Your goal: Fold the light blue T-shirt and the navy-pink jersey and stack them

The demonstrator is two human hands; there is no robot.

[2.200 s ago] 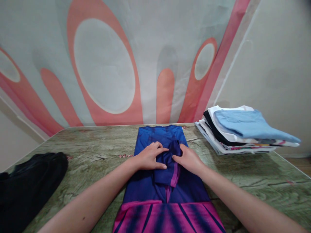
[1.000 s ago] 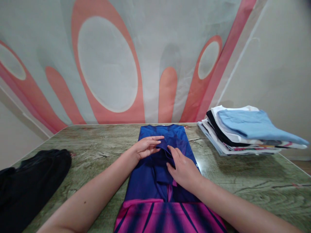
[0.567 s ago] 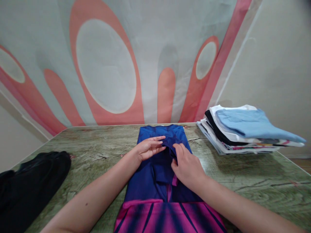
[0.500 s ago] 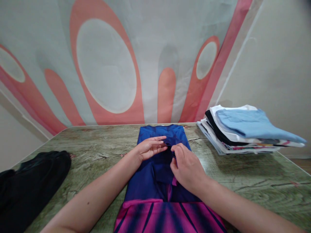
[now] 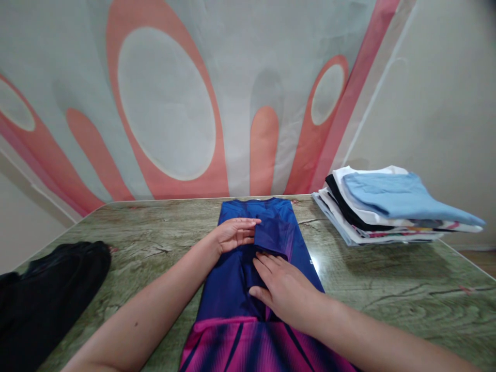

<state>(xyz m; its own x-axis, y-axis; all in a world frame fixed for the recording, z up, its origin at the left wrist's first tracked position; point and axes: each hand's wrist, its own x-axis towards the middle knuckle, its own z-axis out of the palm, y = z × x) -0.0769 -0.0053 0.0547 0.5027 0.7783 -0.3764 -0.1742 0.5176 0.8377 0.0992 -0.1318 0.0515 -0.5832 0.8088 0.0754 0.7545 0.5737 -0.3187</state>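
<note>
A blue and pink sports shirt (image 5: 232, 289) lies lengthwise on the green marbled table (image 5: 155, 243), blue part far, pink striped part near. Its sleeves are folded in over the middle. My left hand (image 5: 234, 235) rests on the blue cloth with fingers stretched out, fingertips at the edge of a folded sleeve flap (image 5: 275, 237). My right hand (image 5: 281, 289) lies flat on the other folded sleeve just below that flap, fingers extended and pressing the cloth down.
A stack of folded clothes (image 5: 387, 209), topped by a light blue one, sits at the table's far right. A black garment (image 5: 46, 294) lies heaped at the left edge. A wall hanging with orange shapes (image 5: 174, 103) rises behind the table.
My right hand let go of the sleeve flap near my left hand and slid toward me, now flat on the lower folded sleeve. My left hand stayed almost still.
</note>
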